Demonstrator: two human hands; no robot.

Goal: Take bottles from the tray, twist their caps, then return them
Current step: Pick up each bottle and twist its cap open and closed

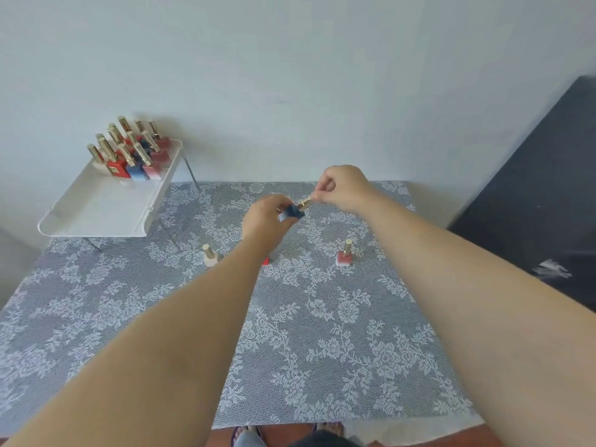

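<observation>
At frame centre, the left hand [263,217] grips a square dark-blue glass bottle [291,214] while the right hand [343,187] pinches its slim gold cap [304,203]. No label is readable. The white plastic tray [96,204] of similar bottles [134,153] stands upper left, above the grey lace tablecloth [322,350].

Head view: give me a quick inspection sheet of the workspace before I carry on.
Surface: grey floral lace tablecloth.
Job's things: white raised tray holding gold-capped bottles; dark blue bottle in hand; cream bottle and pink bottle upright on the cloth; red bottle mostly hidden.
Clutter: nothing seen.
Grippers: left hand grips the blue bottle; right hand pinches its gold cap.
Cables: nothing seen.
Surroundings: pale wall, black panel.
</observation>
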